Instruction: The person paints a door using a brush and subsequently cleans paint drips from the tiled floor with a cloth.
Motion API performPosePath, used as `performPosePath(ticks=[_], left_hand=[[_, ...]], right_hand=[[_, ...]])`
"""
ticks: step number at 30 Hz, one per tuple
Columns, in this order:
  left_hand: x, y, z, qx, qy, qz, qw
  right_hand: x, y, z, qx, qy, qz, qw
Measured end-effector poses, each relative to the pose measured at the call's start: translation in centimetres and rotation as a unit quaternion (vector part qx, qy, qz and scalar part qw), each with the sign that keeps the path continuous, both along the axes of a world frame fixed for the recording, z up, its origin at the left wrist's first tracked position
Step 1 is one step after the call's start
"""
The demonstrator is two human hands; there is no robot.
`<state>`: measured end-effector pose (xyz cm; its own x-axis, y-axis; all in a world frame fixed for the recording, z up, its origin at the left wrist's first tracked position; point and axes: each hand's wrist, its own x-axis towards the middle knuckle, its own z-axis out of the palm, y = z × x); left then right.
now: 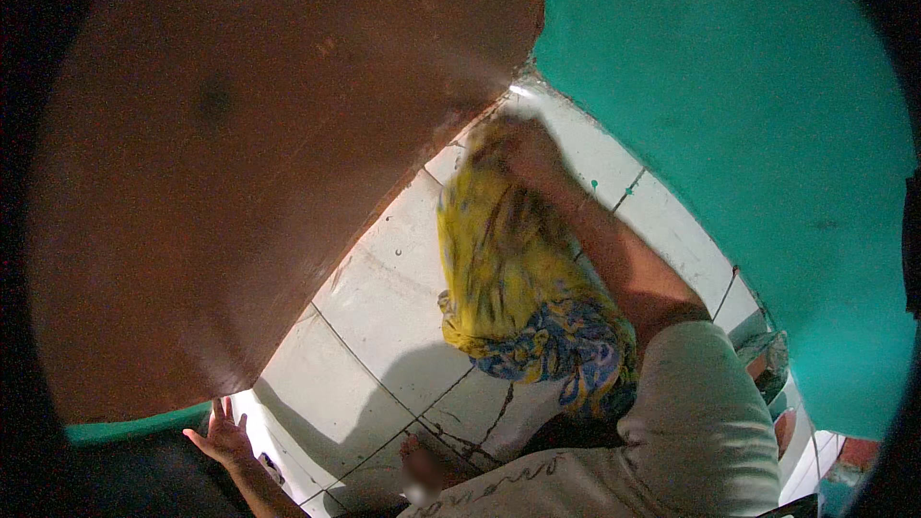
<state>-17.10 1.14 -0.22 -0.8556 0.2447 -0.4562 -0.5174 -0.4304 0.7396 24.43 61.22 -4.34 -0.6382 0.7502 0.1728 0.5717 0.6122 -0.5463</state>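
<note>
Right fingers (525, 147) around one yellow-and-blue cloth (513, 264)

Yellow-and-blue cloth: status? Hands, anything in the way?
Right hand on cloth, blurred, grip unclear. Left hand open, near brown wall. Cloth rumpled over white tiles. Corner just beyond right hand, where brown wall meets teal wall.

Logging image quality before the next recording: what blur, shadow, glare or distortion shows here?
Head view: right hand and upper part of the patterned cloth smeared, left hand clearer; same view: dark shadow across white floor tiles, bright glare at the far corner, lower edge of the teal wall bowed.
</note>
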Motion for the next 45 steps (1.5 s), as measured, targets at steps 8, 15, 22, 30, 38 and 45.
performPosePath(ticks=[8, 15, 22, 30, 38, 45], left_hand=[[-4.3, -4.1, -4.0, 0.124, 0.161, -0.401, 0.893], [-2.4, -4.5, -0.6, -0.003, 0.088, -0.224, 0.971], [-2.9, -4.4, -0.8, 0.033, 0.125, -0.339, 0.932], [-3.3, -4.8, -0.8, 0.061, 0.114, -0.358, 0.925], [-0.2, -0.8, 1.9, -0.084, 0.0, -0.027, 0.996], [-0.7, -2.0, 1.0, -0.077, 0.033, -0.108, 0.991]], right_hand=[[-1.3, 6.8, -4.9, 0.172, -0.014, -0.229, 0.958], [2.3, 9.1, -1.2, 0.007, -0.15, -0.16, 0.976], [-0.3, 7.3, -1.8, 0.022, -0.119, -0.275, 0.954], [-0.8, 14.1, -5.3, 0.257, 0.005, -0.25, 0.934], [-1.8, 11.8, -5.3, 0.159, -0.021, -0.3, 0.94], [-2.0, 14.2, -6.4, 0.235, -0.078, -0.253, 0.935]])
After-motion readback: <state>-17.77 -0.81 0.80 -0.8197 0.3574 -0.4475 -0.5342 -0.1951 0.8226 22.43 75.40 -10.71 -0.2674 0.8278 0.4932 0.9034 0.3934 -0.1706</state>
